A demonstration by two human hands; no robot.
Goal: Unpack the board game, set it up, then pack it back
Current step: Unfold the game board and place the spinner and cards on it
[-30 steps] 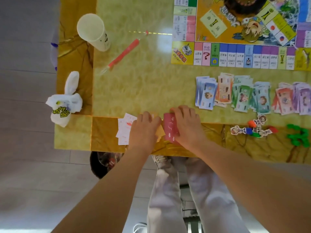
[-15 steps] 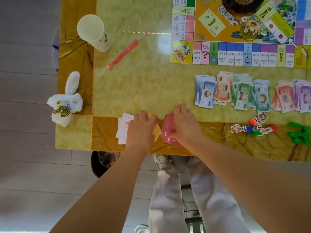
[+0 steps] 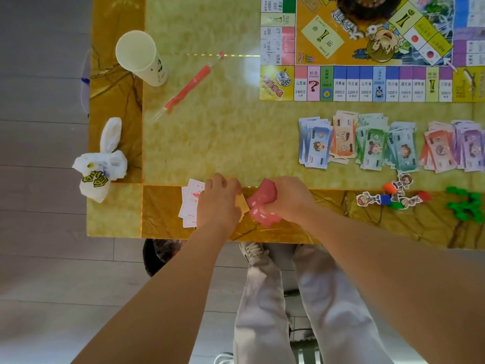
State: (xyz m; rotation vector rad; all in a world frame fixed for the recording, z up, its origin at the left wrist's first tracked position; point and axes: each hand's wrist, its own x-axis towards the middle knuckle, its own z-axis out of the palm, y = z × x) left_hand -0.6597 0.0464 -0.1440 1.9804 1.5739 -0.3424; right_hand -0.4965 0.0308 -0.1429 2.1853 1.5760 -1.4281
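My right hand [image 3: 288, 199] grips a stack of red cards [image 3: 262, 203] near the table's front edge, tilting them up off the surface. My left hand [image 3: 219, 200] rests on yellow cards [image 3: 242, 206] and partly covers a pile of white cards [image 3: 190, 203] on its left. The game board [image 3: 367, 48] lies open at the far right. Below the board, play money [image 3: 388, 143] is laid out in several coloured stacks. Cardboard character pawns [image 3: 391, 195] and green houses [image 3: 465, 206] lie to the right of my hands.
A white paper cup [image 3: 141, 57] stands at the far left of the table, a red pen [image 3: 187, 88] lying beside it. A knotted white plastic bag [image 3: 101, 166] sits on the left edge. My legs and a dark bin [image 3: 157, 256] show below the table.
My right hand has curled round the red cards and lifted them from lying flat to tilted. My left hand has stayed on the yellow and white cards.
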